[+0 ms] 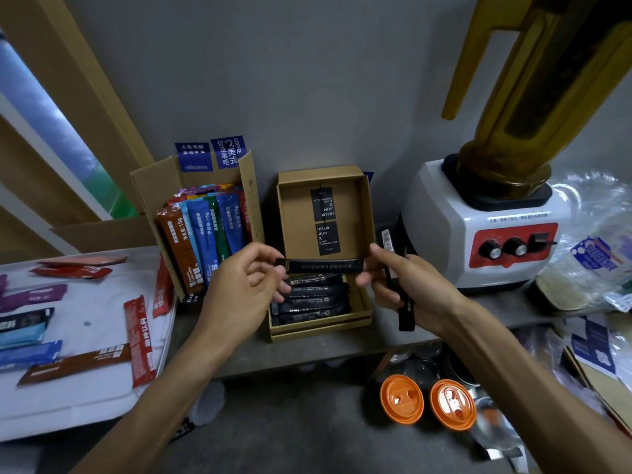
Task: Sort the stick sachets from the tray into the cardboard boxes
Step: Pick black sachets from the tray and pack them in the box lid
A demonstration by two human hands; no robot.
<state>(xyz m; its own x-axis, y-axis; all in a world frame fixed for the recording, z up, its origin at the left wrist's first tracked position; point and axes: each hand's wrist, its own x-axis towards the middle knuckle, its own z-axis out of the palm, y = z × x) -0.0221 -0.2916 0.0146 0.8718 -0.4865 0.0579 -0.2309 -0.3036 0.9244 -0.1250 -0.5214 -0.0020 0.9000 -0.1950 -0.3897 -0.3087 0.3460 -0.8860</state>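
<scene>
- A black sachet [323, 267] is being pinched level at its ends by the left hand [239, 289] and right hand [403, 285], above the small box [366, 213].
- It should be lowered flat, aligned with the stacked sachets [311, 299].

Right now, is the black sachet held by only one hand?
No, the left hand pinches one end of the black sachet and the right hand pinches the other, above the open box.

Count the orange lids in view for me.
2: side by side below the shelf edge, one left of the other, under the right hand. More may be hidden.
</scene>
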